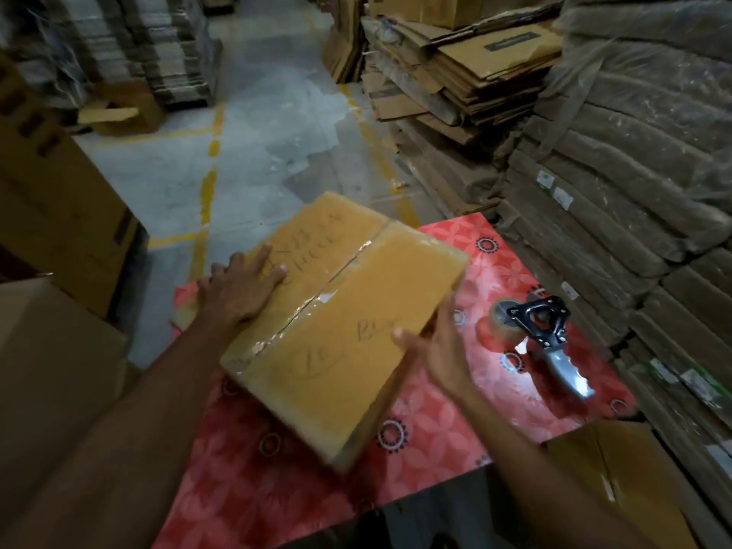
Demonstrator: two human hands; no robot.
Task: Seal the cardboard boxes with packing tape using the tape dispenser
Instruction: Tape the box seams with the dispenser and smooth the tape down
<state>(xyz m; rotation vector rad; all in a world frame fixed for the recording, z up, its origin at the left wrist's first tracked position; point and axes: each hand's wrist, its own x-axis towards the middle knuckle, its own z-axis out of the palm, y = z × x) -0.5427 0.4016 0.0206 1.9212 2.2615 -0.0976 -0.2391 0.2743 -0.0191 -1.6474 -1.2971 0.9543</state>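
Note:
A closed cardboard box (340, 322) with handwriting on top lies on a red patterned table (467, 394). Clear tape runs along its centre seam. My left hand (237, 287) lies flat on the box's left top, fingers straight. My right hand (439, 350) holds the box's right edge, thumb on top and fingers down the side. The tape dispenser (542, 330), black frame with a grey handle and a roll of clear tape, lies on the table to the right of the box, apart from both hands.
Tall stacks of flattened cardboard (633, 192) rise at the right. Large boxes (59, 239) stand at the left. An open carton (618, 469) sits at the table's near right corner. The grey floor (245, 144) with yellow lines stretches ahead.

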